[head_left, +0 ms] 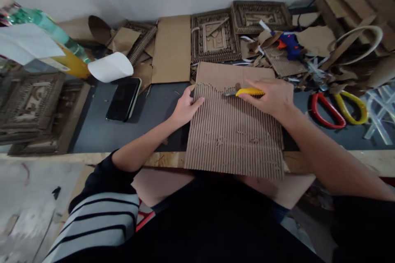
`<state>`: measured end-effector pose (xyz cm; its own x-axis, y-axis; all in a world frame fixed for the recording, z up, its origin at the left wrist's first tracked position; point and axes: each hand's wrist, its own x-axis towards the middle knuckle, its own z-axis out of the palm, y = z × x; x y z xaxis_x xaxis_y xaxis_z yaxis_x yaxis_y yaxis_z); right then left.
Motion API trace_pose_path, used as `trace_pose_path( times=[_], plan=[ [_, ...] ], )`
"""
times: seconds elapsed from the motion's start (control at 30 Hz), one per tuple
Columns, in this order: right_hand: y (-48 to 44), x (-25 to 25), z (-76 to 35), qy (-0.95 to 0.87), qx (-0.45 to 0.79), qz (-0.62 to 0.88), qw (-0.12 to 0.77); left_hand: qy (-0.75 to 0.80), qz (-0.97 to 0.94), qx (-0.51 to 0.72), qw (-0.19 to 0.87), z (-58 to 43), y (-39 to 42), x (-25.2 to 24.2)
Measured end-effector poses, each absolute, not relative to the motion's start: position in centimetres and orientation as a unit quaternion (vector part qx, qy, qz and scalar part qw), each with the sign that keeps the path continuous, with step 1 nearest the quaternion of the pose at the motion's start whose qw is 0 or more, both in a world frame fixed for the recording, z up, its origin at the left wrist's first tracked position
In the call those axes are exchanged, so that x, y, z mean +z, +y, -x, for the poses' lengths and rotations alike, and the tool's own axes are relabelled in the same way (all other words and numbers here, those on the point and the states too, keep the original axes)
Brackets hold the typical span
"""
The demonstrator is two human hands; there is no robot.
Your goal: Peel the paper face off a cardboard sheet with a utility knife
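Note:
A sheet of corrugated cardboard (pixel 231 131) lies across the front edge of the table, its ridges bared over most of its face and a smooth strip of paper left along the far end. My left hand (pixel 188 104) grips its left edge, thumb on top and fingers partly hidden underneath. In my right hand (pixel 273 94) is a yellow utility knife (pixel 249 91), fingers closed round the handle. Its blade points left and rests at the border between the ridges and the smooth strip. Torn bits of paper cling to the ridges lower down.
Behind stand a plain cardboard panel (pixel 171 49) and decorated cardboard frames (pixel 216 37). To the left are a phone (pixel 123 98), a paper roll (pixel 110 68) and stacked frames (pixel 31 107). Rightward lie scissors (pixel 327 111), a blue glue gun (pixel 290 45), clear glue sticks (pixel 381 111) and cardboard scraps.

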<state>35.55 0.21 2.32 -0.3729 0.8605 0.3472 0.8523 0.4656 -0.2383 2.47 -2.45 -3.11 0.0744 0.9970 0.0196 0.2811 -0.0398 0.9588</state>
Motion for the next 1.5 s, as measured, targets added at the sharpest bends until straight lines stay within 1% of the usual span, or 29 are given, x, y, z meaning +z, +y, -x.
trace_pose_path(
  times=[0.13,0.4,0.63,0.83,1.03,1.2,1.5],
  plan=[
    [0.4,2.4,-35.5,-0.830,0.003,0.513,0.217,0.536,-0.600,0.408,0.433,-2.3,-2.3,-3.4],
    [0.6,1.5,-35.6,-0.874,-0.009,0.461,0.152,0.532,-0.604,0.402,0.436,-2.0,-2.6,-2.8],
    [0.6,2.3,-36.4,-0.886,-0.013,0.433,0.164,0.539,-0.588,0.402,0.449,-2.4,-2.7,-2.5],
    [0.1,2.4,-36.3,-0.888,-0.016,0.428,0.169,0.529,-0.572,0.395,0.487,-2.3,-2.7,-1.9],
    [-0.2,2.2,-35.6,-0.880,-0.014,0.433,0.195,0.533,-0.585,0.396,0.467,-2.3,-2.6,-2.2],
    [-0.9,2.8,-35.1,-0.883,-0.031,0.432,0.180,0.531,-0.589,0.397,0.461,-2.3,-2.7,-2.7],
    [-1.5,3.7,-34.9,-0.871,-0.014,0.468,0.152,0.514,-0.575,0.393,0.501,-2.4,-2.9,-1.6]
  ],
)
